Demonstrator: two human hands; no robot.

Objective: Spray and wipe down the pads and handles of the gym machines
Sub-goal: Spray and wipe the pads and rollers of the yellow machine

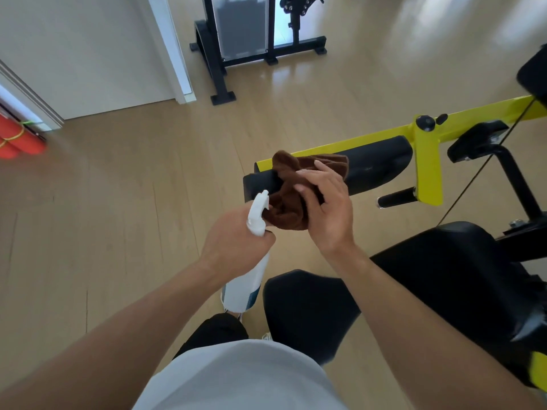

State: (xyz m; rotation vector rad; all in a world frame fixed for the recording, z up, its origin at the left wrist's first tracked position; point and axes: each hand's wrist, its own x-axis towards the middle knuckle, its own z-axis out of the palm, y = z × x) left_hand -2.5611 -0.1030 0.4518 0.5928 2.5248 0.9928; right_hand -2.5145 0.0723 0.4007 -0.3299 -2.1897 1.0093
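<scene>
My left hand (232, 239) grips a white spray bottle (247, 287) by its neck, with the white trigger head (258, 213) pointing up toward the cloth. My right hand (327, 208) holds a bunched brown cloth (291, 187) just in front of the nozzle. Behind the cloth lies a long black pad (376, 161) on a yellow machine frame (427, 161). A short black handle (396, 198) sticks out from the yellow post. A large black seat pad (450, 270) is at my right.
A black-framed weight machine (245, 39) stands at the far wall on the light wooden floor (118, 187). Orange rolls (17, 140) lie at the left edge by a white door frame (171, 45). A thin cable (479, 170) runs diagonally across the yellow machine.
</scene>
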